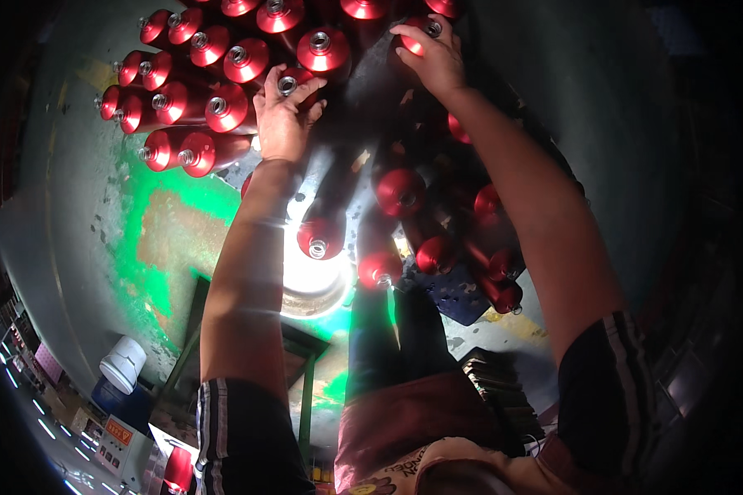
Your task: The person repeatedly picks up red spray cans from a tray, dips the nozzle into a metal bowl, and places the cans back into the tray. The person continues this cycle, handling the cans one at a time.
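My left hand (282, 124) has its thumb and fingers curled around the shoulder of a red metal cylinder with a bare threaded neck (287, 85). This one stands at the right edge of a dense group of similar cylinders (225, 109). Farther off and to the right, my right hand (434, 64) grips another red cylinder (411, 44) at its top, fingers bent over the shoulder beside the neck. Both arms reach forward. The lower bodies of the two held cylinders are in shadow or hidden.
Closer to me stand more red cylinders, among them one beside a glaring white light (309, 289) and several at the right (400, 192). A dark green metal frame (308, 404) is at lower left, near a white bucket (124, 364). Green paint (153, 285) marks the floor.
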`<state>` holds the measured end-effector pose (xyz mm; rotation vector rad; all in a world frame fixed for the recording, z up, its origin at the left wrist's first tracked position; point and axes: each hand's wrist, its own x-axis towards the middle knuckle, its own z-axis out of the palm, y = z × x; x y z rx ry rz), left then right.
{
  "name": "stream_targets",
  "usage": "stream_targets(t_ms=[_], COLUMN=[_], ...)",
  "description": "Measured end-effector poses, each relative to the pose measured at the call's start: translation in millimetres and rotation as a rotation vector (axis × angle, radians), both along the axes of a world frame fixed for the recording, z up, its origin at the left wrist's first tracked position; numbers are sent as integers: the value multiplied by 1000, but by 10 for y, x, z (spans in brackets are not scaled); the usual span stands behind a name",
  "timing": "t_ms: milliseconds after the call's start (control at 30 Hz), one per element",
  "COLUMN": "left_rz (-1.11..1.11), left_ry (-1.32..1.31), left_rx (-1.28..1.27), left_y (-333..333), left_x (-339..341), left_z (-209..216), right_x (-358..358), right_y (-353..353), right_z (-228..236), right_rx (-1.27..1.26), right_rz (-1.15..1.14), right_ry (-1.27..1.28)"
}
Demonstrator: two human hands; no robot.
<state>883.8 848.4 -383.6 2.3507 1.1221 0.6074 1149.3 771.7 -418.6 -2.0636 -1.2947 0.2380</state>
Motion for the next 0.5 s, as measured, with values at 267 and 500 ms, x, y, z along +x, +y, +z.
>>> stream_targets(t_ms=[267, 500], left_rz=[0, 394], left_ry=[-254, -884], left_rx=[-43, -787], left_y=[-446, -1220], left_x=[-869, -2482], left_z=[1127, 1687], right_x=[85, -583], right_y=[-592, -1481], right_z=[1135, 2126], right_rx=[276, 128], right_rz=[230, 123], right_ry=[36, 916])
